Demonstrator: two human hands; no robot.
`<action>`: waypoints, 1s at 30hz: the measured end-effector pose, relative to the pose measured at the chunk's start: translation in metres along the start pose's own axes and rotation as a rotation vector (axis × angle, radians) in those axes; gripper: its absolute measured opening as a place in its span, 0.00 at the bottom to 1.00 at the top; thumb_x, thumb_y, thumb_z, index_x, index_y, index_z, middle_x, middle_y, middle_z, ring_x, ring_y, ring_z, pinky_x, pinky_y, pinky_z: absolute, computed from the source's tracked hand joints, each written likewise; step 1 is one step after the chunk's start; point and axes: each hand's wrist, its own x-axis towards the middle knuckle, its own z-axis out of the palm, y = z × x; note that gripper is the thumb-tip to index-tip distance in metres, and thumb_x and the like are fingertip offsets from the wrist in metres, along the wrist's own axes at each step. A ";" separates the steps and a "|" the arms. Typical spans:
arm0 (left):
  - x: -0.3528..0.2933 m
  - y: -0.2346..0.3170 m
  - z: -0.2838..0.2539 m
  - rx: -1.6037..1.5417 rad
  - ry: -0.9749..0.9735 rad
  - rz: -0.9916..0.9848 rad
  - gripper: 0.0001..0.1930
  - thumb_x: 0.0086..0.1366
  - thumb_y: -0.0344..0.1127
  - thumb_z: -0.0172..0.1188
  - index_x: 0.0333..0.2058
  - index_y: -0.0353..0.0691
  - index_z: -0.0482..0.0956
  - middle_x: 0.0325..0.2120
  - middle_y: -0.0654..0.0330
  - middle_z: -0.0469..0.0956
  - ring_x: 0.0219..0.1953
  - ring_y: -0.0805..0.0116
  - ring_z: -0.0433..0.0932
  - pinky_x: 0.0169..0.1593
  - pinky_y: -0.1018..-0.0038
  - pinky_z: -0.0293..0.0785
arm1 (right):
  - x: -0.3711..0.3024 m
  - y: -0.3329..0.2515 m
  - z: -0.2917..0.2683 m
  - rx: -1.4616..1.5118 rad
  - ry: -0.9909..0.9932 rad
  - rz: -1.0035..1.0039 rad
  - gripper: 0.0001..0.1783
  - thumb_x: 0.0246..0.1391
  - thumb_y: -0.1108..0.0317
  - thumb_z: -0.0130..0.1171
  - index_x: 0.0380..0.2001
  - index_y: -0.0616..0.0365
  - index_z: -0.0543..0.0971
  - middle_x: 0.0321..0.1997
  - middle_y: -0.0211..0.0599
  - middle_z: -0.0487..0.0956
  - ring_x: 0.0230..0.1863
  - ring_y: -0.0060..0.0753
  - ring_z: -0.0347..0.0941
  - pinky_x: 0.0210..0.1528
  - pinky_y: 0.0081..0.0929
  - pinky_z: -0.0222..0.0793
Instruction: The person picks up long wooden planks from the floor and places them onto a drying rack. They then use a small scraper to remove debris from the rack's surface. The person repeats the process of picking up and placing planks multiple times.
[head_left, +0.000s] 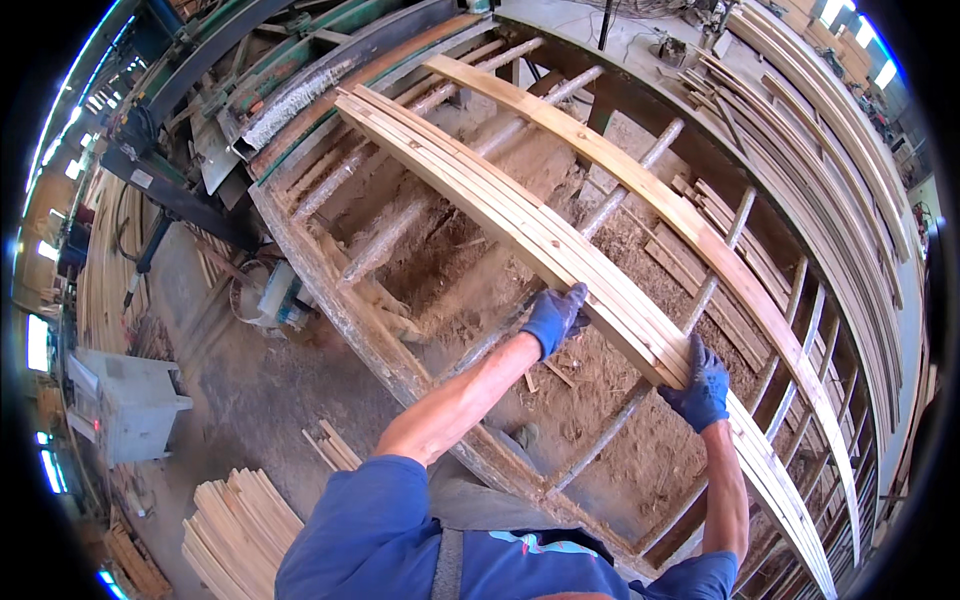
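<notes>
A bundle of long pale wooden boards (520,230) lies side by side across the metal rollers (385,240) of a conveyor frame. In a blue glove, my left hand (557,320) is closed at the bundle's near edge, about mid-length. My right hand (702,385), gloved likewise, wraps over the boards further right; its thumb is on the near side. Beyond the bundle a single wider plank (600,152) rests on the same rollers, apart from both hands. The undersides of the boards where my fingers grip are hidden.
Sawdust (600,430) and offcuts lie below the rollers. The rusty near rail (340,330) runs in front of me. Long boards (830,170) are stacked beyond the frame. At lower left are a plank stack (240,525) and a grey metal cabinet (135,410); a bucket (250,295) stands nearby.
</notes>
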 end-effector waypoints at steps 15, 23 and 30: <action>-0.142 -0.040 -0.122 -0.136 -0.317 0.175 0.31 0.64 0.54 0.61 0.58 0.40 0.71 0.49 0.46 0.78 0.41 0.59 0.84 0.42 0.68 0.85 | -0.018 -0.015 0.003 0.051 0.102 0.003 0.62 0.30 0.54 0.75 0.68 0.62 0.55 0.63 0.59 0.66 0.63 0.59 0.63 0.65 0.48 0.57; -0.205 0.006 -0.254 -0.070 -0.030 0.202 0.23 0.71 0.47 0.51 0.56 0.39 0.73 0.48 0.52 0.80 0.46 0.61 0.82 0.50 0.64 0.79 | 0.031 -0.112 -0.012 0.045 0.083 -0.096 0.60 0.36 0.49 0.73 0.68 0.63 0.54 0.67 0.61 0.61 0.67 0.58 0.59 0.69 0.48 0.53; -0.147 0.063 -0.355 -0.005 -0.259 0.339 0.22 0.75 0.40 0.36 0.61 0.35 0.65 0.55 0.43 0.74 0.49 0.54 0.80 0.51 0.69 0.79 | 0.137 -0.185 -0.004 0.155 0.132 -0.007 0.47 0.40 0.44 0.70 0.57 0.63 0.69 0.54 0.56 0.75 0.54 0.55 0.73 0.56 0.42 0.70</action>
